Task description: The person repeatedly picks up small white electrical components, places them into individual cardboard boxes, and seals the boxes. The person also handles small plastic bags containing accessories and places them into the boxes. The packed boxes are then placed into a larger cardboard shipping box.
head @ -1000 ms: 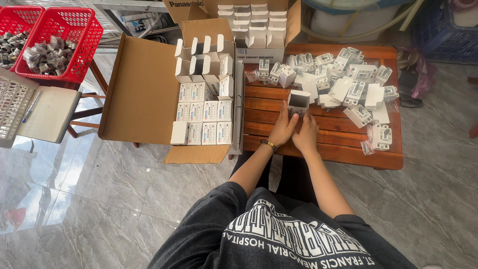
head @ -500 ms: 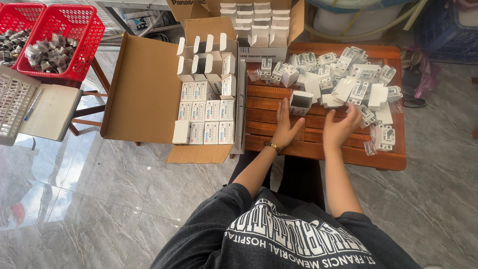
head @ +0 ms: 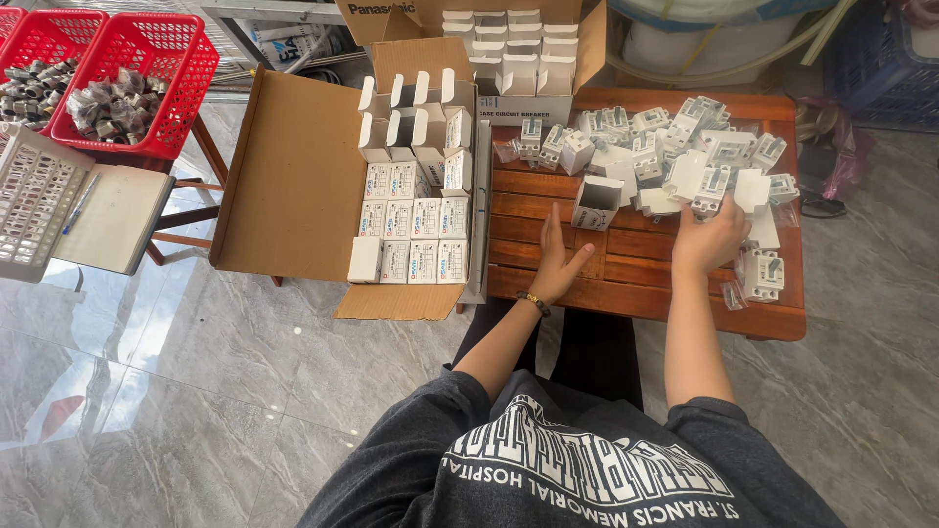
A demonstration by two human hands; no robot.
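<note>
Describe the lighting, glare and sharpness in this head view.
Head view: even daylight, soft shadows under the wooden table; bright glare on the glossy floor tiles at left; the cardboard box and both hands, left and right, are sharp; edges bow slightly from the wide lens.

floor: glossy grey marble-look tiles (head: 196, 391), pretty shiny, daylight bouncing off on the left
bench: low reddish-brown slatted wooden bench (head: 626, 293)
left side: two red plastic mesh baskets (head: 147, 59) on a wooden stand
back right: blue plastic crate (head: 880, 59) in the corner
</note>
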